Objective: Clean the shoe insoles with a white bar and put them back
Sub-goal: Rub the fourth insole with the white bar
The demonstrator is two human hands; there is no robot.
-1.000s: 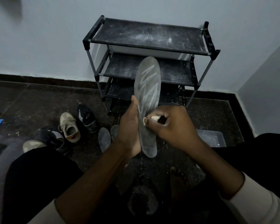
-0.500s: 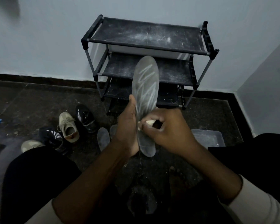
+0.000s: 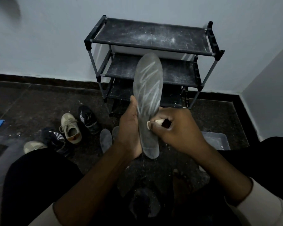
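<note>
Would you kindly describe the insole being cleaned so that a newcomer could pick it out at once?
Find the black shoe rack against the wall. Just in front of it, the left hand holds a grey insole upright while the right hand presses a white bar to it. Unlike the insoles lying on the floor, it is raised and streaked with white zigzag marks.

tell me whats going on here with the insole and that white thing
A person is cleaning a shoe insole in front of a black shoe rack. Their left hand holds the grey insole upright, while the right hand pinches a white bar and presses it against the insole's lower half. White zigzag strokes already cover its upper half. Several shoes and loose insoles lie on the floor to the left.
</note>
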